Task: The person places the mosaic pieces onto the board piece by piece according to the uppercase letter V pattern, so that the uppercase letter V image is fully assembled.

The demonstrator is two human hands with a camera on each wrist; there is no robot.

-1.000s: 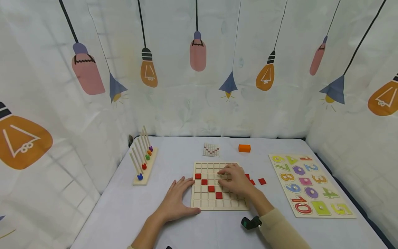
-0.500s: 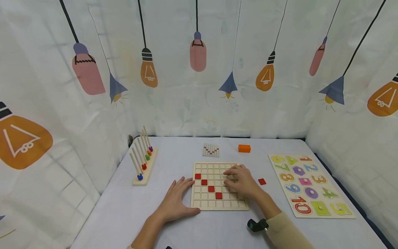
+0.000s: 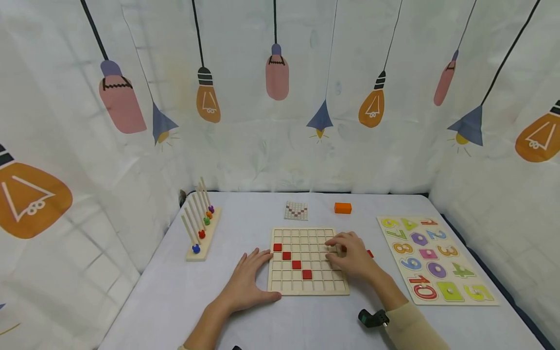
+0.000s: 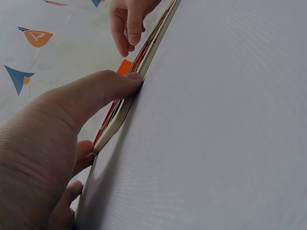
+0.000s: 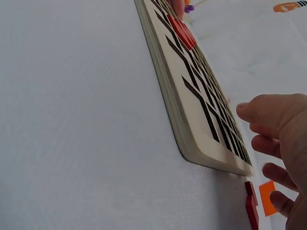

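Observation:
My left hand rests at the left side of a wooden grid board, fingertips along its left edge and thumb against the near edge. Several red square tiles sit in its cells in a diagonal running down to the right. Over the board's right side hovers my right hand, its fingers loosely bent, thumb and index apart, nothing between them. Beyond the board's right edge, loose red tiles lie on the table; in the head view one tile peeks out behind the hand.
A pattern card and an orange block lie behind the board. To the left stands a peg stand with coloured beads. A number-and-shape puzzle board lies on the right. A black device is strapped to my right wrist.
My right hand has drifted right across the board, from over its middle to its right side, and now covers most of the loose tiles. The left hand keeps its place.

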